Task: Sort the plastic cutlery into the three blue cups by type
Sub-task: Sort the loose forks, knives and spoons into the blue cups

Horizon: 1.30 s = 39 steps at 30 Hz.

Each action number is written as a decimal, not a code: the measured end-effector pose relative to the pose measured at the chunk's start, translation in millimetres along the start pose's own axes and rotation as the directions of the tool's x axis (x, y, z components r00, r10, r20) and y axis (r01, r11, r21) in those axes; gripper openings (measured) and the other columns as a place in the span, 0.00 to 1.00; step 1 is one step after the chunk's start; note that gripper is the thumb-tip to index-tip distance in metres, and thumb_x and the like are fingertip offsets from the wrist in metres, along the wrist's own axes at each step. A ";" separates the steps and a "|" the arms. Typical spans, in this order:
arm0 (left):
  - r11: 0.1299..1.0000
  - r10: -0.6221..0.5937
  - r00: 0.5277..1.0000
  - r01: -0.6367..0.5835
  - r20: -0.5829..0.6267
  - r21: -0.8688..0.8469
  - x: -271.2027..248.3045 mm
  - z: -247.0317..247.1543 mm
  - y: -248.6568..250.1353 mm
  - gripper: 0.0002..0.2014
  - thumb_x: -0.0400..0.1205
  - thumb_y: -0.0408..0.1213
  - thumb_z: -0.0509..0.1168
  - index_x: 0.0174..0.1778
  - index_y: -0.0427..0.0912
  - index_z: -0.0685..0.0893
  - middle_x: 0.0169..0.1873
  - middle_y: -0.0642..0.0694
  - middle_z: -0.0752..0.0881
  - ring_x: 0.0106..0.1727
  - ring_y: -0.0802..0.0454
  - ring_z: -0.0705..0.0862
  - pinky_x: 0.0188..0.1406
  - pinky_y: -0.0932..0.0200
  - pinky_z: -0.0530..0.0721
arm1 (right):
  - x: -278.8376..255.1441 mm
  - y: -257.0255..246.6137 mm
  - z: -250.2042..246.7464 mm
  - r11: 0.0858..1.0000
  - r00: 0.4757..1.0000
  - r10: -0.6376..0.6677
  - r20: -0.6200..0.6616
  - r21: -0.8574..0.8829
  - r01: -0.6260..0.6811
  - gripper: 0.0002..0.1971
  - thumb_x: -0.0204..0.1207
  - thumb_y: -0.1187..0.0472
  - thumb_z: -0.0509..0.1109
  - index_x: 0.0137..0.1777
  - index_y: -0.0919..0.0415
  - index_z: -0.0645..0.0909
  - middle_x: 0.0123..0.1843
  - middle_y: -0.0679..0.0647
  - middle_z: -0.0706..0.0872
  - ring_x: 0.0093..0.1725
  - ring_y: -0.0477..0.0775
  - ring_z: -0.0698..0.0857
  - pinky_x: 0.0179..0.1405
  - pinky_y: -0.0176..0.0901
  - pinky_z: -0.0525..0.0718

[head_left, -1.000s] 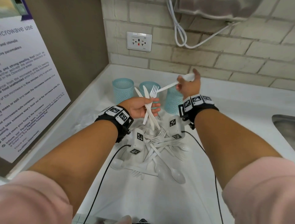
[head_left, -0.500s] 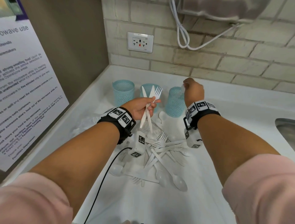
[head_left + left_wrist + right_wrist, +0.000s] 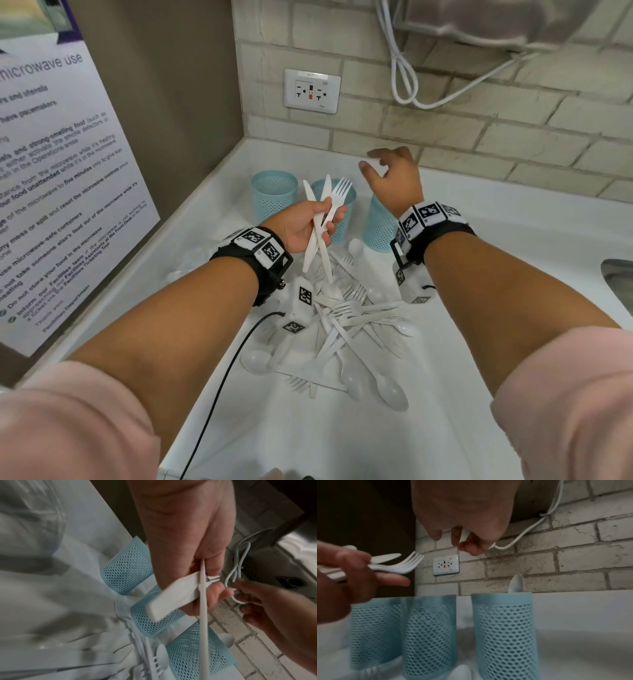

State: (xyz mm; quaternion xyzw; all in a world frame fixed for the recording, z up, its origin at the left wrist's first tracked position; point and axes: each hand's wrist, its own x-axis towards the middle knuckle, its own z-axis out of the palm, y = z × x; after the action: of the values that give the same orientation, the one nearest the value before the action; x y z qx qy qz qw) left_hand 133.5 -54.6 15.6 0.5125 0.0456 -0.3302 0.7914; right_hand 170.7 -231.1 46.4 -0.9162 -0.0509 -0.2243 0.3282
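Three blue mesh cups stand in a row at the back of the white counter: left cup (image 3: 274,198), middle cup (image 3: 344,233), right cup (image 3: 380,226). My left hand (image 3: 315,222) grips two white knives (image 3: 313,246) and a fork (image 3: 340,192) upright in front of the middle cup. Above the right cup hovers my right hand (image 3: 387,171), fingers loose, holding nothing. In the right wrist view a white spoon (image 3: 516,583) stands bowl-up inside the right cup (image 3: 503,628). A loose pile of white cutlery (image 3: 359,325) lies on the counter between my forearms.
A brick wall with a power outlet (image 3: 311,90) and a looped white cable (image 3: 404,85) rises behind the cups. A side panel with a microwave notice (image 3: 61,192) closes off the left. A metal sink edge (image 3: 620,284) shows at the right.
My right hand lowered a spoon into the right cup, let go of it and rose with loose fingers. The left hand kept its knives and fork, shifting little.
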 end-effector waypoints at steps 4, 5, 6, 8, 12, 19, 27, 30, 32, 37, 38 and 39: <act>1.000 0.022 1.000 -0.022 0.013 -0.002 -1.4 3.5 -1.5 0.18 0.88 0.49 0.50 0.53 0.41 0.80 0.26 0.54 0.83 0.21 0.62 0.75 0.19 0.70 0.71 | -1.0 -21.1 -3.3 0.974 0.961 0.061 0.270 0.195 -0.116 0.18 0.79 0.47 0.66 0.60 0.57 0.85 0.54 0.55 0.88 0.43 0.44 0.82 0.44 0.34 0.76; 1.000 0.031 0.999 -0.031 0.011 -0.006 -1.4 3.8 -1.9 0.19 0.87 0.50 0.50 0.53 0.41 0.80 0.26 0.54 0.83 0.21 0.62 0.75 0.19 0.71 0.71 | -1.9 -23.7 -2.6 0.962 0.923 0.088 0.374 0.208 -0.176 0.18 0.78 0.46 0.66 0.60 0.56 0.85 0.53 0.52 0.88 0.41 0.43 0.82 0.41 0.34 0.76; 0.999 0.041 0.999 -0.041 0.008 -0.010 -1.3 4.0 -2.3 0.19 0.87 0.51 0.49 0.54 0.41 0.79 0.26 0.54 0.82 0.21 0.62 0.74 0.18 0.71 0.71 | -2.9 -25.5 -1.7 0.945 0.869 0.127 0.479 0.208 -0.253 0.17 0.78 0.45 0.66 0.58 0.55 0.85 0.50 0.50 0.87 0.39 0.42 0.82 0.38 0.34 0.76; 0.998 0.058 0.998 -0.058 -0.004 -0.012 -0.7 3.0 -2.9 0.20 0.87 0.53 0.49 0.55 0.41 0.79 0.25 0.54 0.81 0.20 0.63 0.72 0.18 0.71 0.72 | -5.5 -26.1 1.0 0.884 0.761 0.188 0.621 0.231 -0.407 0.12 0.78 0.46 0.67 0.51 0.53 0.84 0.43 0.48 0.87 0.35 0.41 0.84 0.36 0.35 0.74; 0.997 0.079 0.997 -0.080 -0.026 -0.018 -0.8 -0.6 -3.2 0.22 0.86 0.53 0.49 0.59 0.39 0.79 0.25 0.54 0.82 0.19 0.63 0.72 0.19 0.71 0.75 | -5.5 -17.3 4.4 0.783 0.747 0.235 0.621 0.335 -0.525 0.05 0.79 0.54 0.68 0.44 0.53 0.83 0.38 0.48 0.86 0.28 0.38 0.82 0.33 0.33 0.72; 0.996 0.090 0.993 -0.091 -0.071 -0.008 -4.9 -3.6 -3.8 0.20 0.86 0.51 0.51 0.54 0.40 0.81 0.34 0.49 0.91 0.29 0.57 0.87 0.30 0.67 0.87 | 25.8 -15.0 -3.0 0.681 0.866 0.431 0.253 0.538 -0.497 0.13 0.82 0.65 0.62 0.35 0.61 0.77 0.15 0.50 0.80 0.14 0.43 0.77 0.15 0.31 0.74; 0.995 0.096 0.992 -0.096 -0.078 0.008 -2.3 -15.3 -3.3 0.26 0.86 0.53 0.48 0.75 0.42 0.71 0.22 0.54 0.68 0.16 0.64 0.65 0.14 0.74 0.64 | 44.7 1.2 -6.2 0.804 0.846 0.483 -0.226 0.497 -0.326 0.05 0.80 0.64 0.64 0.49 0.63 0.81 0.45 0.59 0.88 0.34 0.54 0.89 0.43 0.46 0.89; 0.997 0.073 0.996 -0.072 -0.057 0.020 -3.1 -16.8 -4.2 0.26 0.85 0.54 0.50 0.73 0.41 0.71 0.16 0.56 0.63 0.15 0.63 0.61 0.13 0.74 0.59 | 37.3 4.9 11.4 0.879 0.911 0.385 -0.147 0.359 -0.314 0.04 0.76 0.67 0.67 0.49 0.63 0.81 0.42 0.53 0.87 0.45 0.62 0.89 0.52 0.50 0.86; 0.998 0.057 0.998 -0.056 -0.042 0.030 -4.6 -16.9 -4.1 0.29 0.83 0.60 0.50 0.69 0.41 0.73 0.17 0.56 0.62 0.15 0.63 0.60 0.13 0.73 0.57 | 28.8 4.1 23.6 0.933 0.953 0.294 -0.073 0.239 -0.270 0.05 0.77 0.67 0.64 0.46 0.58 0.79 0.45 0.54 0.87 0.48 0.58 0.87 0.52 0.42 0.82; 0.992 -0.008 1.000 0.008 0.004 -0.130 -7.0 -21.7 -3.3 0.40 0.74 0.75 0.46 0.57 0.41 0.77 0.20 0.51 0.66 0.17 0.60 0.63 0.17 0.70 0.59 | 13.0 4.1 46.0 0.972 0.976 0.172 0.134 -0.184 -0.146 0.15 0.84 0.62 0.55 0.59 0.70 0.80 0.61 0.67 0.84 0.61 0.67 0.81 0.58 0.47 0.74; 0.987 0.001 1.000 0.000 0.005 -0.162 -6.7 -23.2 -4.0 0.38 0.76 0.73 0.47 0.56 0.41 0.77 0.22 0.50 0.67 0.18 0.58 0.64 0.18 0.70 0.60 | 10.4 4.2 49.4 0.969 0.977 0.157 0.147 -0.216 -0.123 0.16 0.84 0.62 0.55 0.58 0.71 0.80 0.59 0.68 0.84 0.60 0.68 0.80 0.56 0.49 0.75; 0.983 0.012 1.000 -0.011 0.004 -0.183 -6.9 -23.8 -4.4 0.33 0.79 0.68 0.48 0.56 0.40 0.77 0.23 0.49 0.69 0.19 0.57 0.65 0.18 0.70 0.62 | 9.1 5.1 53.0 0.968 0.977 0.149 0.154 -0.223 -0.112 0.15 0.84 0.62 0.54 0.58 0.70 0.80 0.58 0.68 0.84 0.60 0.68 0.80 0.54 0.49 0.75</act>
State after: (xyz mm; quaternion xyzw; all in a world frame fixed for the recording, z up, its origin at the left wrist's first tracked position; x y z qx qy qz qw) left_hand 131.9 -32.4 3.7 0.4371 0.0708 -0.3212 0.8371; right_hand 200.1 -202.4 11.2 -0.9632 0.0063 -0.1276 0.2366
